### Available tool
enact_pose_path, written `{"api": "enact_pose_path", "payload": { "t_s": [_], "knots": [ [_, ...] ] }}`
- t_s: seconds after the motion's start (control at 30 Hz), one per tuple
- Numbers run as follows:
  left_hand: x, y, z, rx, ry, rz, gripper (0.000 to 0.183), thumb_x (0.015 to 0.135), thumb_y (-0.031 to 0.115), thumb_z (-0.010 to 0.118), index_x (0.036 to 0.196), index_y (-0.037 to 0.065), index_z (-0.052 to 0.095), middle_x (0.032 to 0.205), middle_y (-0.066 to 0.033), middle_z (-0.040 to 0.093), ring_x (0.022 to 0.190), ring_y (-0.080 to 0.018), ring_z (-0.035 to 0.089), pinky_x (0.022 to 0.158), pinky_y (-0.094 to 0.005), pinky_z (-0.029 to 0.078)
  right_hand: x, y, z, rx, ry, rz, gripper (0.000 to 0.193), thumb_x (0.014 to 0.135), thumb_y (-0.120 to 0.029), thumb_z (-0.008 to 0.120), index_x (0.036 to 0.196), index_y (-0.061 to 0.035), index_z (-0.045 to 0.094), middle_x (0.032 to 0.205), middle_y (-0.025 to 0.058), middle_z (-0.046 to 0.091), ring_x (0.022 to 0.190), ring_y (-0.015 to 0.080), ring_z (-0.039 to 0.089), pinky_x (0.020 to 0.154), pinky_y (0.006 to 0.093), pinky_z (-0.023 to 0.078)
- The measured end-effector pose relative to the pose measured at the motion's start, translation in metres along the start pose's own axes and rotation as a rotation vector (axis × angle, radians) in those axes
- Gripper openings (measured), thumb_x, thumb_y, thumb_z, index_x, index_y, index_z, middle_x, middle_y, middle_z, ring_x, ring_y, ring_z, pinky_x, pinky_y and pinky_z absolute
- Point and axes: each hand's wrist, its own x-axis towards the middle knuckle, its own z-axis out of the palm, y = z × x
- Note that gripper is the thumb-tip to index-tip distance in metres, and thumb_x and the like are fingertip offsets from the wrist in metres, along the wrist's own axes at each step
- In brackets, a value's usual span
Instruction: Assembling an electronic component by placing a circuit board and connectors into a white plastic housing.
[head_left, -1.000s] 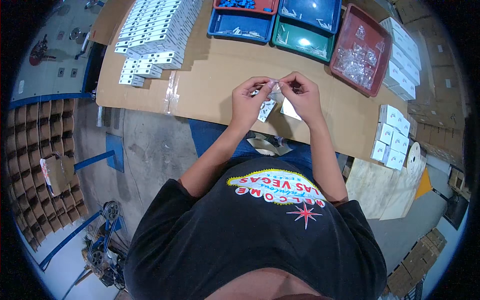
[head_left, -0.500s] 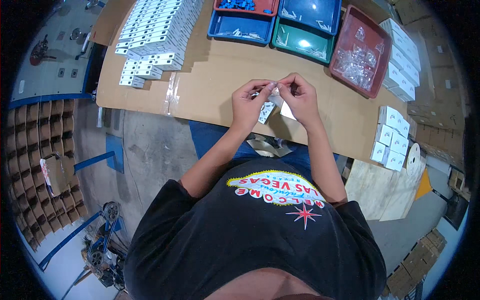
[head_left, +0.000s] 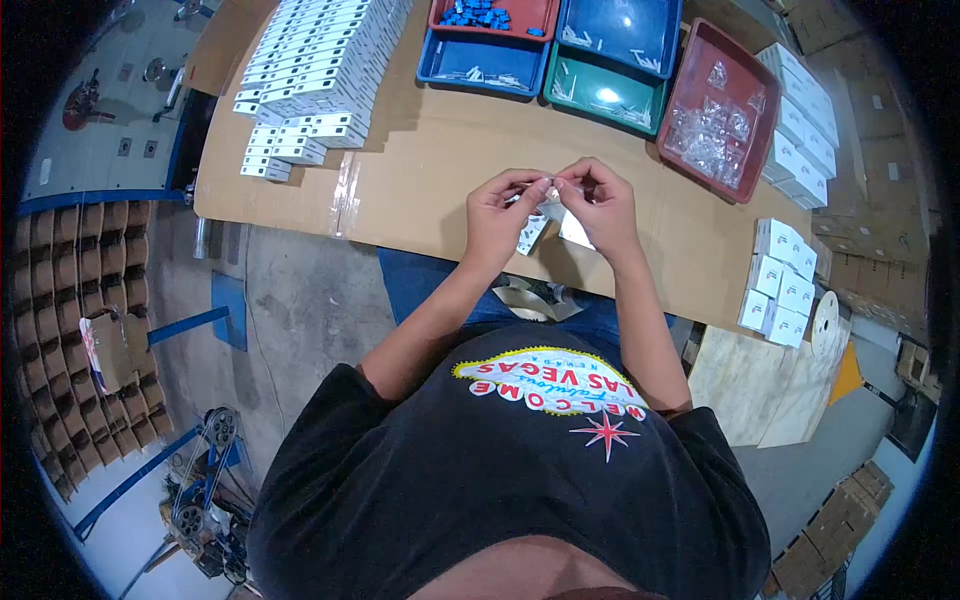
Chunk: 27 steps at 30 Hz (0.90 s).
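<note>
I can see the left hand [head_left: 493, 217] and right hand [head_left: 607, 212] nearly fingertip to fingertip, each pinching what looks like a small clear bag [head_left: 552, 210] above the near side of the cardboard-topped table [head_left: 425, 175]. Just below them show 2 white pieces [head_left: 576, 233], 1 dark-speckled, while 5 trays [head_left: 600, 112] of small items sit toward the table's far edge.

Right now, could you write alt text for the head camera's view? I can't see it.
A person's bare left hand and right hand pinch what looks like a small clear plastic bag above a brown cardboard-covered table. Beyond are shallow red, blue and green plastic trays; white cardboard boxes stand stacked left and right.
</note>
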Motion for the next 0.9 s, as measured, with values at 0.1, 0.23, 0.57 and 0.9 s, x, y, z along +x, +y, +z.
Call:
{"api": "enact_pose_path", "payload": {
  "t_s": [0.1,0.23,0.57,0.9],
  "knots": [
    [-0.0007,0.002,0.0028,-0.011,-0.006,0.006,0.016,0.096,0.008,0.074,0.111,0.001,0.074,0.101,-0.0049,0.075,0.089,-0.0084,0.068,0.071,-0.0233,0.057,0.0003,0.0031,0.002,0.0,0.019,-0.024,0.009,0.093,-0.008,0.075,0.094,-0.0019,0.068,0.079,-0.0037,0.063,0.072,0.0028,0.054,0.064,0.0218,0.044],
    [-0.0029,0.0028,0.0049,-0.012,0.009,0.002,0.017,0.096,0.008,0.074,0.112,0.001,0.074,0.102,-0.005,0.075,0.09,-0.0085,0.067,0.071,-0.0231,0.056,-0.0003,0.0069,0.004,-0.015,0.041,-0.048,0.01,0.093,-0.008,0.075,0.091,-0.0024,0.066,0.075,-0.0043,0.061,0.07,0.0025,0.051,0.062,0.0218,0.041],
    [-0.0026,-0.0009,0.0035,-0.013,0.026,0.027,0.016,0.097,0.007,0.074,0.111,0.0,0.074,0.101,-0.0056,0.075,0.091,-0.0092,0.067,0.078,-0.0242,0.055,-0.0013,0.006,0.0056,-0.006,0.038,-0.051,0.01,0.092,-0.007,0.075,0.091,-0.0022,0.066,0.075,-0.0043,0.06,0.069,0.0027,0.051,0.061,0.022,0.041],
    [0.0007,-0.0042,0.0047,0.028,0.039,0.125,0.012,0.097,0.005,0.072,0.109,0.001,0.072,0.099,-0.0027,0.073,0.088,-0.0067,0.065,0.076,-0.0228,0.052,-0.0003,0.0029,0.0029,-0.023,-0.026,0.006,0.007,0.095,-0.003,0.071,0.097,-0.0018,0.064,0.086,-0.0017,0.062,0.079,0.0047,0.056,0.07,0.0216,0.044]
  ]
}}
